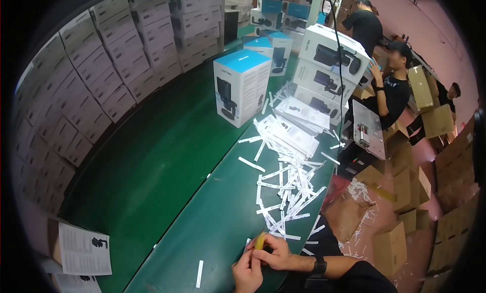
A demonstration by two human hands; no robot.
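My left hand [247, 274] and my right hand [275, 252] come together at the lower edge of the green table. A small, narrow yellow object [260, 241] sticks up between the fingertips of my right hand; its exact kind does not show. My left hand has its fingers pinched right beside it, with a bit of white at their tips that is too small to name. Just beyond my hands lies a loose heap of white printed paper strips [283, 189]. One single strip [199, 274] lies apart, left of my left hand.
Stacked white leaflets [298, 126] lie beyond the strips. A blue-topped microphone box [242, 88] stands on the table, with a stack of similar boxes [331, 65] to its right. White boxes [101, 65] line the left. Two people and open cartons [392, 250] are at the right.
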